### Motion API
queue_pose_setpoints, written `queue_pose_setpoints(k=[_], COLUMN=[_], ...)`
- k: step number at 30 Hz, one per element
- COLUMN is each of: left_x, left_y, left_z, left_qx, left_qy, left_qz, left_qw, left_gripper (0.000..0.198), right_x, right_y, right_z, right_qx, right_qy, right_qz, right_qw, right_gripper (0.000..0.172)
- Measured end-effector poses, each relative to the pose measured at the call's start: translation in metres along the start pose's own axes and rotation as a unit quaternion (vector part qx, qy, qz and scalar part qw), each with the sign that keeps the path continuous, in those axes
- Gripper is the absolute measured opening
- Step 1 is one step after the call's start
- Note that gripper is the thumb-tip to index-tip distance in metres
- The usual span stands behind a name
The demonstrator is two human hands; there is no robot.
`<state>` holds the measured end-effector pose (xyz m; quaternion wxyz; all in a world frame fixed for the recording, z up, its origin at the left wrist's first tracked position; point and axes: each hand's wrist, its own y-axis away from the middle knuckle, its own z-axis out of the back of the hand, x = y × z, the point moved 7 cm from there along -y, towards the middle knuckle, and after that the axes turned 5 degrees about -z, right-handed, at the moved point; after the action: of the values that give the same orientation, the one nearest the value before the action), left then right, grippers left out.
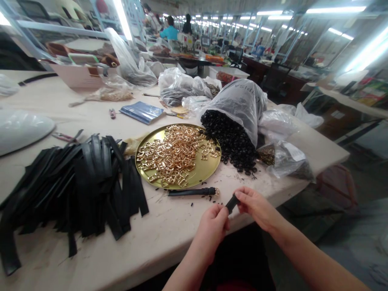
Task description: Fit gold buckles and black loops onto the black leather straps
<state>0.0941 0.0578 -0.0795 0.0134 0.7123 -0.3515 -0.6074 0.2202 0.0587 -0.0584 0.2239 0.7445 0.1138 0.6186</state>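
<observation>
Your left hand (pixel 216 217) and right hand (pixel 249 204) pinched a short black strap (pixel 232 203) between them; it appeared light, pliable, best held near both ends.

Counts, 1 bench (pixel 151 246):
1 left hand (pixel 214 224), 1 right hand (pixel 254 205), 1 held strap (pixel 232 203), 1 buckled strap (pixel 190 192), 1 tray (pixel 209 169), 1 blue book (pixel 142 112); loose straps (pixel 91 173), gold buckles (pixel 176 153), black loops (pixel 226 131): many, too piled to count.

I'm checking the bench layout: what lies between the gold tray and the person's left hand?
In the head view, a black strap with a gold buckle lies between the tray and the left hand, with small black bits nearby.
</observation>
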Motion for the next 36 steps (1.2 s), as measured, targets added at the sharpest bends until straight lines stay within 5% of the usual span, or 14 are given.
queue_pose_setpoints(k=[7,15,22,36], left_x=[0.009,0.014,0.016,0.018], left_y=[0.006,0.006,0.002,-0.004], left_z=[-0.016,-0.036,-0.057,-0.055], left_qx=[0.017,0.052,0.135,0.154], left_qy=[0.060,0.114,0.245,0.274], left_qz=[0.034,0.055,0.115,0.156], left_qw=[0.997,0.991,0.953,0.936], left_gripper=[0.016,0.015,0.025,0.024], right_x=[0.008,0.002,0.003,0.001], right_y=[0.004,0.002,-0.003,-0.007], right_z=[0.013,0.028,0.034,0.038], right_qx=[-0.037,-0.034,0.006,-0.004], right_qy=[0.196,0.215,0.207,0.199], right_qz=[0.047,0.018,-0.016,-0.041], right_qw=[0.979,0.976,0.978,0.979], right_gripper=[0.021,0.021,0.023,0.025])
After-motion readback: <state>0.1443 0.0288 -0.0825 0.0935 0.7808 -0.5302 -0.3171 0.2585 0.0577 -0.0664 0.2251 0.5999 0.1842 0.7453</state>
